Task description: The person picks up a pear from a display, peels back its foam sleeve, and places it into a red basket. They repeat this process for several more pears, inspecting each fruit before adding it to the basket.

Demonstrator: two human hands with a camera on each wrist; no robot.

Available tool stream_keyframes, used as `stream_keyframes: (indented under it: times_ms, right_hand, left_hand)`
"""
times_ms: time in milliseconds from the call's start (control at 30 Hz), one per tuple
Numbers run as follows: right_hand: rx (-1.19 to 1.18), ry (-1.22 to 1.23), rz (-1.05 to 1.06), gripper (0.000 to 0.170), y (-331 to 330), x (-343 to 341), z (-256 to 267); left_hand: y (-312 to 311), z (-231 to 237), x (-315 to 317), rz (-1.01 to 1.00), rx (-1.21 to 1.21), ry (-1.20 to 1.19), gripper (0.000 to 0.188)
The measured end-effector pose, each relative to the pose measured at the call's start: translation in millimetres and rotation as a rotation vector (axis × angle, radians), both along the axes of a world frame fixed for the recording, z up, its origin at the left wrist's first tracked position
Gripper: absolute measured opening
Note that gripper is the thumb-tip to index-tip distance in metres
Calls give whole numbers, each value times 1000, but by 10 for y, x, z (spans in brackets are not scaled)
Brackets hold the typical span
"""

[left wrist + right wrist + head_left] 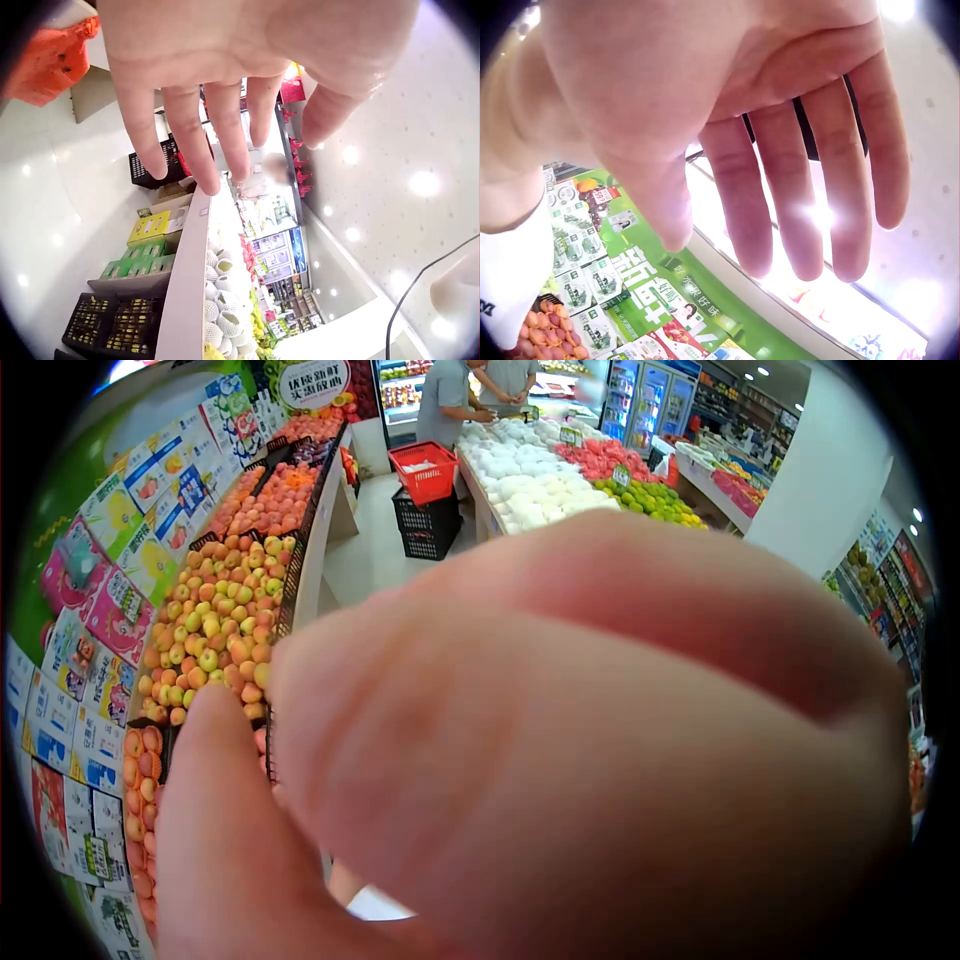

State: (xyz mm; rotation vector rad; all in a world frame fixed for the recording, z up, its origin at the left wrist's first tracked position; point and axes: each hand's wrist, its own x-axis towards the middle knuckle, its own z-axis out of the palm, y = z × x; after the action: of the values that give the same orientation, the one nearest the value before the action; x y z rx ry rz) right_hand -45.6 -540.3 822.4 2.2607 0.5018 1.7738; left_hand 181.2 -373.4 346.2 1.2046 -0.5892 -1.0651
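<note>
While the left hand (247, 60) and right hand (727, 90) show a released grip — fingers extended, nothing held — red-and-yellow fruit (225, 600) lies heaped in the black-edged display (299, 555). No handling of it shows as done; what remains, the views cannot tell.

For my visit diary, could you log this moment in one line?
left hand: open, holding nothing | right hand: open, holding nothing | around: piled fruit, red basket atop black crate
</note>
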Motion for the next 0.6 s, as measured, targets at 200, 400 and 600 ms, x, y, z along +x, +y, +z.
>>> stream_keyframes:
  times_ms: [200,400,600]
  right_hand:
    - [4,164,-80,26,-363,242,-18]
    - [45,390,-192,29,-469,874,-15]
    - [89,516,-289,33,-726,1782,103]
  left_hand:
    - [-532,230,342,-61,12,2,48]
    - [-1163,42,1089,-170,55,-19,54]
    - [-1866,793,1970,-242,-17,-161,43]
